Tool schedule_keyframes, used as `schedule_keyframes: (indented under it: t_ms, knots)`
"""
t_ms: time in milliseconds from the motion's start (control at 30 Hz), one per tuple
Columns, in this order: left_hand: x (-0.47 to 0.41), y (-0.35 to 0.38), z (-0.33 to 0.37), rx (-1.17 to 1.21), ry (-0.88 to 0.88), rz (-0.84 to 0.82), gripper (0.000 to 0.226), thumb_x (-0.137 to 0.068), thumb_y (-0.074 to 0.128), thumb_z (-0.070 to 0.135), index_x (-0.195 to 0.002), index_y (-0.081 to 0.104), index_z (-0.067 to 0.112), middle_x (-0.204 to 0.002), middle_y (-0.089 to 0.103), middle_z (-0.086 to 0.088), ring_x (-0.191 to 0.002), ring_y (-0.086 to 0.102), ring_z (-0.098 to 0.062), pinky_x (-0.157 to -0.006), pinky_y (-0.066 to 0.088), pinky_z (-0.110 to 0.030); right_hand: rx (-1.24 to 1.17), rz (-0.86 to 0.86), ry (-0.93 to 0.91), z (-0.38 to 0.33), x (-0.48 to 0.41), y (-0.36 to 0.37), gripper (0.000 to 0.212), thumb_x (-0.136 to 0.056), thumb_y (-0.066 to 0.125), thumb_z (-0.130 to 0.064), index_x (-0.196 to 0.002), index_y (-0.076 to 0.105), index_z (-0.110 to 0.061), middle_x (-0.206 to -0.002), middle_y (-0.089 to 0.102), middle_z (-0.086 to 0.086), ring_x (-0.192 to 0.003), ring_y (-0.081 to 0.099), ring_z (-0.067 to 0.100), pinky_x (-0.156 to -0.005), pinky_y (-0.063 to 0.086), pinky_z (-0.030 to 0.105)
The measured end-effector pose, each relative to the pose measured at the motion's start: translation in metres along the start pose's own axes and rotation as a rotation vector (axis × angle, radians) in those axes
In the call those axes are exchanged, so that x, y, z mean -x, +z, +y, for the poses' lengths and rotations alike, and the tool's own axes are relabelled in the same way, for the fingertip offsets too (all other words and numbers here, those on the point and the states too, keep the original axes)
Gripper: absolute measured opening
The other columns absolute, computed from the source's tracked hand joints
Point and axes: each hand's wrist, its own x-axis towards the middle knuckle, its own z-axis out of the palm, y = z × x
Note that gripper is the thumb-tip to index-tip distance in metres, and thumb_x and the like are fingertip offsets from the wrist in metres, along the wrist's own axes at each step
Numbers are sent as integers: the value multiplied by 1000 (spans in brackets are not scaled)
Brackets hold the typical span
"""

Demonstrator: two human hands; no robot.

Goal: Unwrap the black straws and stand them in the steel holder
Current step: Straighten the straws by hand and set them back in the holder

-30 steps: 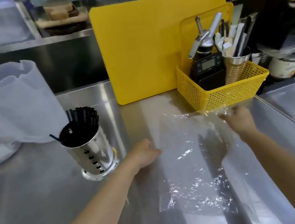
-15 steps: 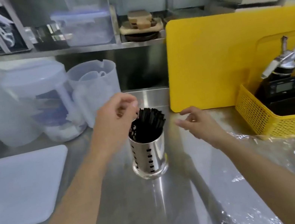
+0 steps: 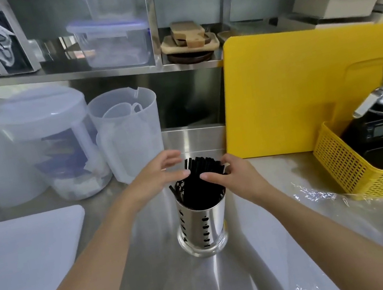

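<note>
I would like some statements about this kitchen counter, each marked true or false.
The black straws stand in the steel holder. True.
The steel holder lies on its side. False: it stands upright.
Clear wrap lies right of the holder. True.
The yellow basket is empty. False: it holds a black device.
The left hand and the right hand are at the straw tops. True.

Head camera looks down, seemingly close, onto holder (image 3: pixel 202 222).
</note>
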Motion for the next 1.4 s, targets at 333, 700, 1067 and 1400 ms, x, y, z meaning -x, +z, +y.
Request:
schedule_keyframes:
  t_ms: [333,700,1067,1400]
  knots:
    - [-27,4,-7,34,76,-146,46,-72,71,33,-115,56,32,-123,57,-2,-115,54,-12,-86,45,-17,98,6,-201,4,-15,4,22,-89,59,-29,-72,47,-22,-63,50,-6,-58,47,9,-53,38,25]
    - [-22,-8,11,76,354,133,33,-69,72,35,-99,61,28,-99,69,2,-95,64,-8,-88,47,-20,90,78,-406,-26,-31,-29,19,-88,58,-11,-78,53,4,-60,45,3,-53,36,7,-50,29,22]
    - [-20,17,84,36,441,-40,42,-71,69,42,-104,55,21,-99,68,-8,-94,65,-19,-86,52,-30,45,223,-781,-122,-39,-83,12,-82,56,-15,-72,51,-12,-59,44,-11,-54,42,-2,-51,31,11]
    - [5,27,102,126,420,-43,17,-90,56,9,-77,48,16,-54,46,-8,-37,41,-16,-36,39,-25,-311,224,-696,-122,-23,-82,15,-82,55,-18,-67,51,-18,-51,47,-15,-51,42,2,-49,38,19]
